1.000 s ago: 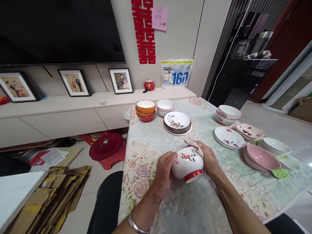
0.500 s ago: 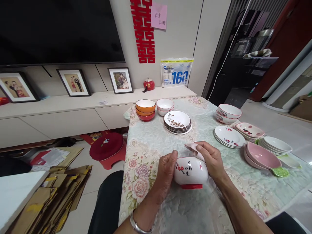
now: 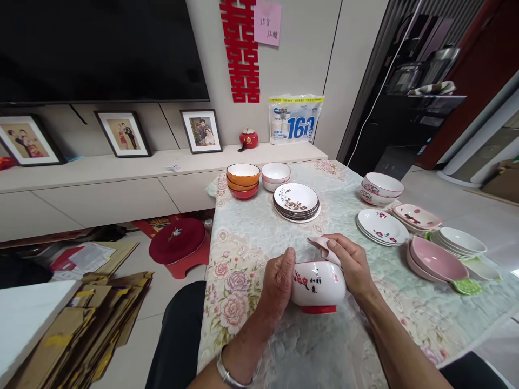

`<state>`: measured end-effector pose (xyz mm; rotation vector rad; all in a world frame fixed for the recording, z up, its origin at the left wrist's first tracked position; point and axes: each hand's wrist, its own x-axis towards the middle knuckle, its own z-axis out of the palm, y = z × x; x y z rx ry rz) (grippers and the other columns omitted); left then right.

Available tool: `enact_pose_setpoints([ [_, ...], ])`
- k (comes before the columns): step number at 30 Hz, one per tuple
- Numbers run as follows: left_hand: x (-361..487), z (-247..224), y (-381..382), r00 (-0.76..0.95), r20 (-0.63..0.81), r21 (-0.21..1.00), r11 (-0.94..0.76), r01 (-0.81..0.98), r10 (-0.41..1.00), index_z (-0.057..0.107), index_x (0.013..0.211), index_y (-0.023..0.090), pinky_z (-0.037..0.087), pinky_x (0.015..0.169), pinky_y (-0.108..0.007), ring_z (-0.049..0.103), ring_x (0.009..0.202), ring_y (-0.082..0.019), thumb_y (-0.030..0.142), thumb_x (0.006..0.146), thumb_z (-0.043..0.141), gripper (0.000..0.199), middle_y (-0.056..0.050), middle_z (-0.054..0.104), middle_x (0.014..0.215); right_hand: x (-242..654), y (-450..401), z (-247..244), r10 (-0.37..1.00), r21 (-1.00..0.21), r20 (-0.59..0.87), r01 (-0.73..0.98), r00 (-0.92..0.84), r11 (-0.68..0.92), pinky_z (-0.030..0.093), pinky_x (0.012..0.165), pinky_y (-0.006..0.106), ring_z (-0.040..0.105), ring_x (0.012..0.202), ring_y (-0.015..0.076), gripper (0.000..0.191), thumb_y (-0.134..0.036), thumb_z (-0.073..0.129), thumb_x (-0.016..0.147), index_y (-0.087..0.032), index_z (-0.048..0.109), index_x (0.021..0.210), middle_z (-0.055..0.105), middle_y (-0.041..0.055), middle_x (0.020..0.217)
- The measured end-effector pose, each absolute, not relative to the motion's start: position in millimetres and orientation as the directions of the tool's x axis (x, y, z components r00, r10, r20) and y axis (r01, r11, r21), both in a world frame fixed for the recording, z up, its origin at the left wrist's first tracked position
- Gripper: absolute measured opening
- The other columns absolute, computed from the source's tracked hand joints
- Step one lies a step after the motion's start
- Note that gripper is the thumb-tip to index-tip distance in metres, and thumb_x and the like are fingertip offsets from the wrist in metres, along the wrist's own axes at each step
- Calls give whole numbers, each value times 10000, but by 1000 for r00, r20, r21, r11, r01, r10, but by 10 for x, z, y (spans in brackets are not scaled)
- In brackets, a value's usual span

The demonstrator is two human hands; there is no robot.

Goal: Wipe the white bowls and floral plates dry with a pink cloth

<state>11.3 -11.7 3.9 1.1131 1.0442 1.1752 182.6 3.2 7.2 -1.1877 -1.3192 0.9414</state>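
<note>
- The glossy white ceramic bowl (image 3: 318,287), decorated with red blossoms and black characters, sat nearly upright over the near part of the desk (image 3: 302,348), foot downward; whether its red foot touched the flower-printed cover could not be told.
- The left hand (image 3: 279,281) was clamped on the bowl's left side, thumb raised beside the rim.
- The right hand (image 3: 352,266) pinched a pale pink cloth (image 3: 324,247) at the right part of the bowl's rim.
- Beyond the bowl stood a stack of round white plates with brown flowers (image 3: 295,198).
- Farther beyond it, toward the left, were stacked orange bowls (image 3: 243,177) with a red bowl (image 3: 244,192) at the bottom; white bowls with pink rims (image 3: 276,174) stood just beside them.
- To the bowl's right and beyond it lay white plates with red flowers (image 3: 382,227), and farther back, white bowls with red rims (image 3: 381,187).
- Also to its right were pink oval dishes (image 3: 437,258), one with a green dotted handle, near stacked small white dishes (image 3: 459,241) and pink-spotted dishes (image 3: 417,216).
</note>
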Motion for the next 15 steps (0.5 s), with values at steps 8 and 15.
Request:
enact_pose_setpoints([
  [8, 91, 54, -111, 60, -12, 993, 19, -117, 998, 340, 541, 217, 229, 485, -268, 280, 496, -105, 686, 830, 462, 564, 37, 308, 503, 1800, 15, 57, 977, -976, 196, 109, 88, 186, 370, 526, 250, 530, 603, 138, 281, -439, 574, 886, -193, 706, 912, 648, 11, 721],
  [15, 80, 64, -110, 43, 2, 992, 3, -122, 999, 331, 544, 220, 235, 484, -267, 279, 495, -104, 661, 852, 452, 552, 39, 299, 504, 1784, 23, -3, 970, -970, 221, 124, 106, 208, 387, 542, 248, 562, 648, 146, 282, -434, 549, 905, -199, 700, 943, 668, 14, 766],
])
